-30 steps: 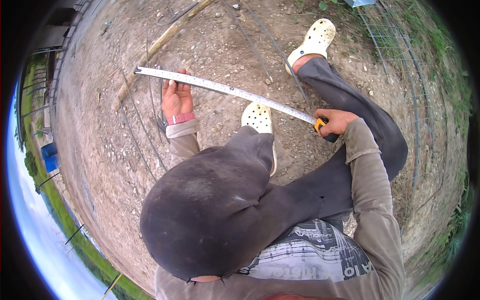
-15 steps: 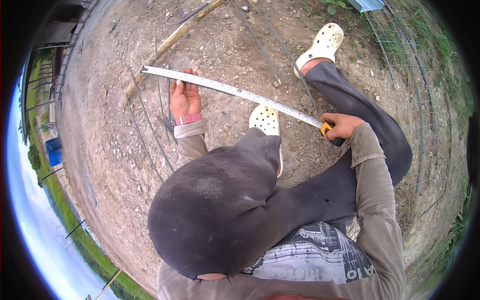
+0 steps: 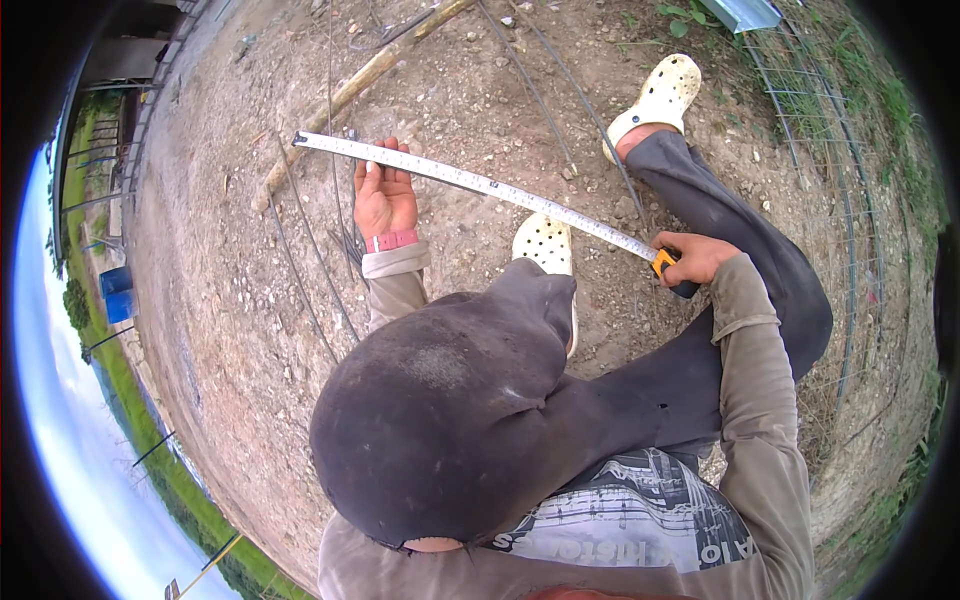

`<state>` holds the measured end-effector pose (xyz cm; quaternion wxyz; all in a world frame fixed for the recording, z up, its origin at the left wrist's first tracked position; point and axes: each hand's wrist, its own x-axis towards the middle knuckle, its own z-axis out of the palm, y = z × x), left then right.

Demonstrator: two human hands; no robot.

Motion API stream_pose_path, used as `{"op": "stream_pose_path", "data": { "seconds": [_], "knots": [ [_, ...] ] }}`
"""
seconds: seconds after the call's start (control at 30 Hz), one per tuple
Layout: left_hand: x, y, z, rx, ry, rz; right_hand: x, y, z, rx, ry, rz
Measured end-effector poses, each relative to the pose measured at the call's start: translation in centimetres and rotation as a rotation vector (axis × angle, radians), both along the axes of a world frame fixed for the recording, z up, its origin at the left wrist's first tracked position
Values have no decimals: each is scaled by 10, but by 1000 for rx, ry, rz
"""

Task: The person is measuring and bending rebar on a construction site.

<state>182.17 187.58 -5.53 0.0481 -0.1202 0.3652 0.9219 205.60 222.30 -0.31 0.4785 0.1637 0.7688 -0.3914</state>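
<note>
A tape measure is stretched between my hands, its white blade (image 3: 500, 192) drawn out in a line above the ground. My right hand (image 3: 697, 260) is wrapped round the yellow and black tape case (image 3: 663, 262). My left hand (image 3: 387, 200), palm up with a pink band at the wrist, holds the blade near its free end, the fingers behind it and the thumb at its lower edge. The metal end hook (image 3: 299, 139) sticks out to the left, over a wooden pole (image 3: 360, 82) on the ground.
Thin steel rods (image 3: 302, 275) lie on the stony dirt beside my left forearm; more rods (image 3: 575, 85) lie ahead. Wire mesh (image 3: 850, 190) runs along the right by grass. My cream clogs (image 3: 668, 92) are on the ground. A blue barrel (image 3: 117, 293) stands far left.
The whole scene has shifted slightly right and down in the view. Both hands keep their hold on the tape measure, and the drawn-out length looks about the same.
</note>
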Motion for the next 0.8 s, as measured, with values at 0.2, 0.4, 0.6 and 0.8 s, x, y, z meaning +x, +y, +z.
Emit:
{"op": "stream_pose_path", "data": {
  "seconds": [0.2,0.4,0.6,0.8],
  "knots": [
    [0,1,4,2,6,-24,0,0,4,33,31,1],
    [1,4,5,21,-4,20,-2,0,7,40,17,4],
    [2,4,3,10,16,28,1,3,1,7,30,-4],
    [3,0,-1,44,24,27,4,3,-5,5,59,13]
  ]
}}
